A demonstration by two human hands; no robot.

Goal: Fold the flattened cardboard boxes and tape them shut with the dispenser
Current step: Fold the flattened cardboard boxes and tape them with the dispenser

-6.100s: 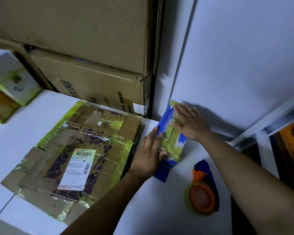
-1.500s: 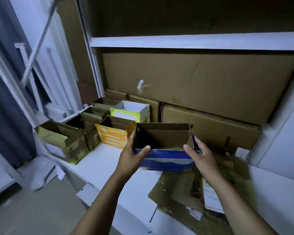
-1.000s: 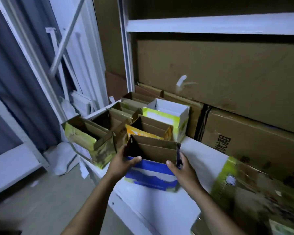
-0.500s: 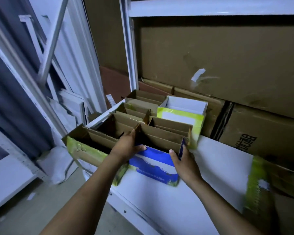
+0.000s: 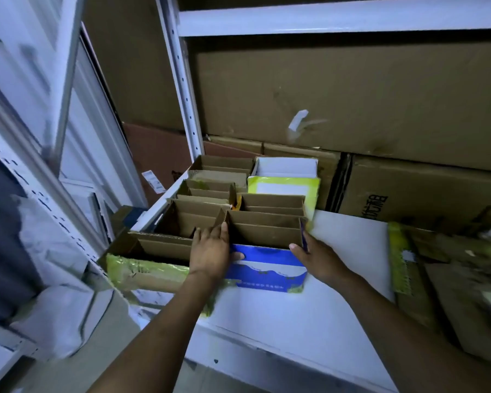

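Observation:
A folded blue and white cardboard box [image 5: 267, 269], open at the top, stands on the white shelf [image 5: 309, 313] against a row of other open boxes. My left hand [image 5: 210, 251] holds its left end, thumb across the blue front and fingers along the side. My right hand [image 5: 318, 258] holds the right end, thumb on the front top edge. Flattened cardboard with yellow-green tape [image 5: 437, 268] lies on the shelf at the right. The tape dispenser is not in view.
Several open folded boxes [image 5: 207, 219] fill the shelf's left end, one with a yellow-green wrap [image 5: 284, 188] at the back. Large brown cartons [image 5: 352, 103] are stacked behind. A white shelf upright [image 5: 182, 89] rises at the back left. The floor lies below left.
Both hands carried the blue box from in front of me leftward and set it on the shelf, then pushed it up against the row of open boxes.

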